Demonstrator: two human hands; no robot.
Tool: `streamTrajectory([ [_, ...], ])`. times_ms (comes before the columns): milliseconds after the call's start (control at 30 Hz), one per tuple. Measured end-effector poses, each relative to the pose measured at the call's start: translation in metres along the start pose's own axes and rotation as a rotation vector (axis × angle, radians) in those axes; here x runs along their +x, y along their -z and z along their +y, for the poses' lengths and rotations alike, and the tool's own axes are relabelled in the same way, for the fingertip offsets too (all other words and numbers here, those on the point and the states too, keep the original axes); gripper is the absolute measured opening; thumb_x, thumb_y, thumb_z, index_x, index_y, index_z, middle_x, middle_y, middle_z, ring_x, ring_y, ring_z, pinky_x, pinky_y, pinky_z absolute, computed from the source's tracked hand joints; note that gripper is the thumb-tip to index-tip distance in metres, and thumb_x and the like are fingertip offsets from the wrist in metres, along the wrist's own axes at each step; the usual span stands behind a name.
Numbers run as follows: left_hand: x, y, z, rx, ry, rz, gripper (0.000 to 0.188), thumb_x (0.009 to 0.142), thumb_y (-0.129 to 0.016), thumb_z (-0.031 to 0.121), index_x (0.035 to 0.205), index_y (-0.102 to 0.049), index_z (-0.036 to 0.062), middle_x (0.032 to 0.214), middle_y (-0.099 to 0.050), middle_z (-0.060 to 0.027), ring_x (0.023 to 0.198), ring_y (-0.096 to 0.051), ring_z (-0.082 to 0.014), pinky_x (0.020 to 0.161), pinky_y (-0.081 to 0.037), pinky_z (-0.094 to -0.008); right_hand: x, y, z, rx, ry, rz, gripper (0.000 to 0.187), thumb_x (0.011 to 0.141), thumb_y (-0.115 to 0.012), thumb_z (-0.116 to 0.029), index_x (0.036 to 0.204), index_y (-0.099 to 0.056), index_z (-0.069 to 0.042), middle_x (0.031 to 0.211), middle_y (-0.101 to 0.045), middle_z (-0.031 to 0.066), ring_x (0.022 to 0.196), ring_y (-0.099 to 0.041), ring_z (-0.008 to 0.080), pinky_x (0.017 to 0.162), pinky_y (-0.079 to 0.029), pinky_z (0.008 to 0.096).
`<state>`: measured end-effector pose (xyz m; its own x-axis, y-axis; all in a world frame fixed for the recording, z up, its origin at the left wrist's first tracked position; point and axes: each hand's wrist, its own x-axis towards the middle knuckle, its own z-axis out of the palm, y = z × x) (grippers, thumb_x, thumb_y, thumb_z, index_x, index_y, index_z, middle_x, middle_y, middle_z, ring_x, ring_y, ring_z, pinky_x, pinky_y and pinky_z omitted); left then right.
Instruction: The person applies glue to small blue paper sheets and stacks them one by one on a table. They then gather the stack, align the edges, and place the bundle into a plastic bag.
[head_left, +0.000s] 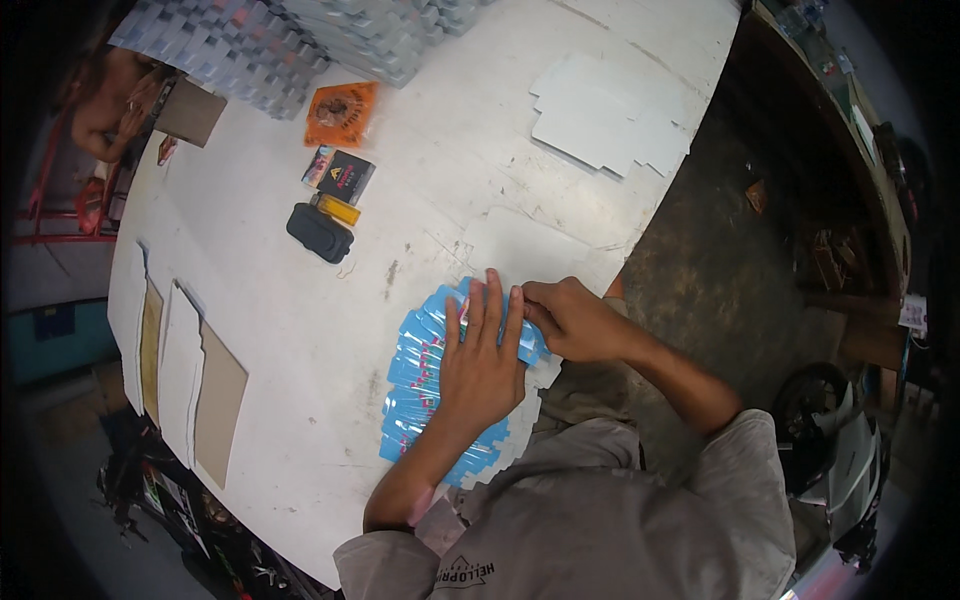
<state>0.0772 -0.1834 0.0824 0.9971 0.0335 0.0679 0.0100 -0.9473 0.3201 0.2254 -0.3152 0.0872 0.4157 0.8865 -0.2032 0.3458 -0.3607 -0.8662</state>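
Fanned blue printed sheets (408,372) are lying on a white table (300,330) beneath a person's left hand (484,368), fingers extended; the right hand (574,318) is resting curled at their far-right edge, its grip unclear.

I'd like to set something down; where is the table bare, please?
Bare: between the black case and tan board; between the orange packet and far white sheets. Crowded: grey stacks, blue cards under the left hand.

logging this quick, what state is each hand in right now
Left hand: open, flat over the fanned blue sheets.
Right hand: fingers curled at the sheets' edge; whether it grips one cannot be told.
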Motion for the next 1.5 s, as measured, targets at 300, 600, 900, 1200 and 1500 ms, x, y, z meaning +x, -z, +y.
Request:
streamTrajectory([
  [300,0.000,0.001,-0.010,-0.130,-0.026,-0.077,0.066,0.088,-0.057,0.015,0.145,-0.045,-0.0153,0.156,-0.041,-0.0350,0.151,-0.034,-0.0460,0.125,-0.021,-0.0573,-0.013,-0.016,0.014,-0.408,0.331,0.347,0.038,0.093,-0.073,-0.021,0.120,-0.067,0.005,0.131,-0.063,0.0230,0.125,-0.059,0.0422,0.103,-0.050,0.0492],
  [600,-0.003,-0.012,-0.009,-0.170,0.007,0.049,0.083,0.094,-0.066,0.052,0.141,-0.051,-0.0146,0.156,-0.042,-0.0328,0.149,-0.036,-0.0470,0.124,-0.021,-0.0583,-0.016,0.014,0.019,-0.748,0.117,0.485,0.078,0.085,-0.079,-0.051,0.121,-0.061,0.015,0.138,-0.059,0.0286,0.135,-0.052,0.0442,0.119,-0.035,0.0563],
  [900,-0.002,0.002,-0.003,-0.077,0.006,0.006,0.063,0.100,-0.059,0.032,0.141,-0.051,-0.0143,0.153,-0.045,-0.0328,0.147,-0.038,-0.0476,0.122,-0.027,-0.0557,-0.014,0.000,0.031,-0.424,0.187,0.382,0.047,0.082,-0.072,-0.009,0.128,-0.065,-0.004,0.114,-0.068,0.0103,0.114,-0.063,0.0307,0.081,-0.056,0.0469],
  [1200,0.003,-0.003,-0.002,-0.142,0.070,-0.009,0.059,0.102,-0.053,0.023,0.149,-0.044,-0.0108,0.157,-0.037,-0.0357,0.150,-0.035,-0.0454,0.124,-0.027,-0.0543,0.001,0.010,0.008,-0.556,0.275,0.420,0.030,0.097,-0.061,-0.006,0.126,-0.063,0.002,0.092,-0.067,0.0237,0.078,-0.068,0.0388,0.066,-0.052,0.0466],
  [1500,0.000,-0.009,-0.013,-0.051,-0.083,-0.122,0.075,0.094,-0.062,0.029,0.151,-0.037,-0.0138,0.159,-0.035,-0.0342,0.154,-0.028,-0.0453,0.126,-0.017,-0.0570,0.019,0.031,0.021,-0.210,-0.024,0.252,0.022,0.090,-0.068,-0.012,0.105,-0.072,0.003,0.091,-0.072,0.0231,0.086,-0.071,0.0407,0.079,-0.057,0.0473],
])
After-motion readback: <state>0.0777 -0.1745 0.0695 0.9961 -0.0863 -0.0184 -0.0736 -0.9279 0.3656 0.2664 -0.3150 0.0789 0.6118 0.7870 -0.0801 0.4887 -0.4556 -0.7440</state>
